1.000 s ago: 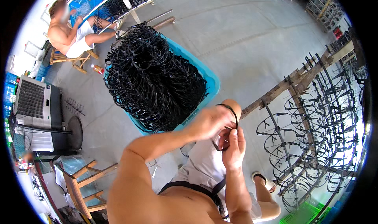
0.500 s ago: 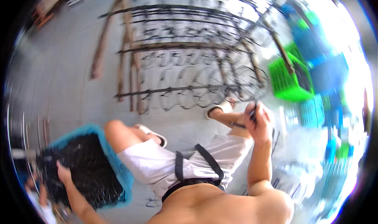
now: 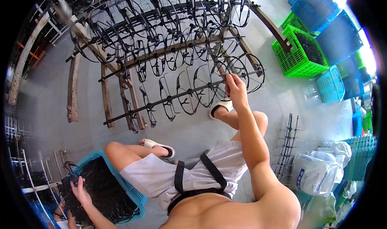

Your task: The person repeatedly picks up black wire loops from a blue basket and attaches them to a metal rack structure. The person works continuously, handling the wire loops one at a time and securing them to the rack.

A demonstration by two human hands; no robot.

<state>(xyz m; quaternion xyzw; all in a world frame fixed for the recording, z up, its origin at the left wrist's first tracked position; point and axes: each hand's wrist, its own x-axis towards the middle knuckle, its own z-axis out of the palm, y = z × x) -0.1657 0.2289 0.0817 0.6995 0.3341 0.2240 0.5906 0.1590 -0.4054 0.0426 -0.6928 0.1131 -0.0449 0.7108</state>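
Note:
My right hand (image 3: 234, 88) is closed in a pinch at the rack's lowest bar (image 3: 169, 97), near its right end, on a thin black hoop-shaped piece; its fingertips partly hide the grip. Similar black hoops (image 3: 187, 94) hang along that bar to the left. At lower left, my left hand (image 3: 82, 192) is over a light-blue basket (image 3: 138, 196) full of tangled black pieces (image 3: 105, 188). A bunch of black pieces (image 3: 66, 196) by its fingers juts past the basket rim; the fingers seem curled around part of it.
The wooden rack (image 3: 173, 49) carries several rows of black hoops. A green basket (image 3: 302, 51) of black pieces stands at right, by blue crates (image 3: 340, 37). Bare spiked bars (image 3: 287, 146) and white sacks (image 3: 316, 172) lie nearer. Part of another person shows at lower left.
My right hand has moved forward and left, from above my knee to the rack's lowest bar. My left hand has shifted slightly right and nearer. The view has turned and become sharper.

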